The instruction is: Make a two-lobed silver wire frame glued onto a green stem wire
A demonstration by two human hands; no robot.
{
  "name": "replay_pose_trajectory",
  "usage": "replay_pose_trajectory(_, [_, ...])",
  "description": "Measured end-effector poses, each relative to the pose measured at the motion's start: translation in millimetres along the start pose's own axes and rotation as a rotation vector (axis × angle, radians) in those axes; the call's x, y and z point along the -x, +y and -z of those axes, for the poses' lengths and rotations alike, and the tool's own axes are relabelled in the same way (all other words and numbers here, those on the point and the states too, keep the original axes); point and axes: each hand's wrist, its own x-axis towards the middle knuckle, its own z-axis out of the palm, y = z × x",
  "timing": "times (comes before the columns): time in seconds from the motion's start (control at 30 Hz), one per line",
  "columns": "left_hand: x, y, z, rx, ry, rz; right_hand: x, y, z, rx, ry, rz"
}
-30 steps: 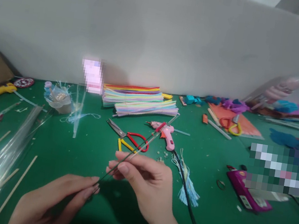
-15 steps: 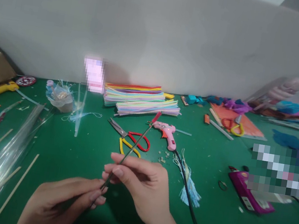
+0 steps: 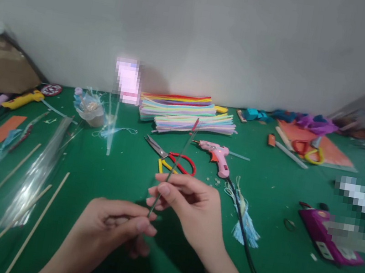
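Head view showed me a slim, dark, red-tipped stick (image 3: 182, 153) above the green table (image 3: 107, 175).
It looked straight, slanting up across the scissors (image 3: 156, 146); right hand (image 3: 194, 207) pinched its shaft, left hand (image 3: 113, 224) its lower end.

Nearer the wearer than the pink glue gun (image 3: 217, 151), the right hand (image 3: 192, 207) pinches a thin dark stick (image 3: 174, 167) with a red tip (image 3: 196, 124), and the left hand (image 3: 116, 225) grips its lower end. Left of the glue gun lie red-and-yellow-handled scissors (image 3: 163, 153); behind it, pastel fuzzy stems (image 3: 194, 123); in front and right, a blue tassel (image 3: 247, 227); farther right, what looks like a purple case (image 3: 316, 229), partly pixelated.
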Motion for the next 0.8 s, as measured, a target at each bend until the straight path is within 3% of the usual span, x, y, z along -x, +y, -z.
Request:
replay_pose_trajectory(0.63, [-9, -7, 4.3, 0.169, -0.152, 0.093, -16, 21, 11, 0.058, 0.010, -0.009])
replay_pose_trajectory(0.8, [-8, -7, 4.9, 0.170, -0.214, 0.130, -20, 21, 17, 0.060, 0.071, 0.021])
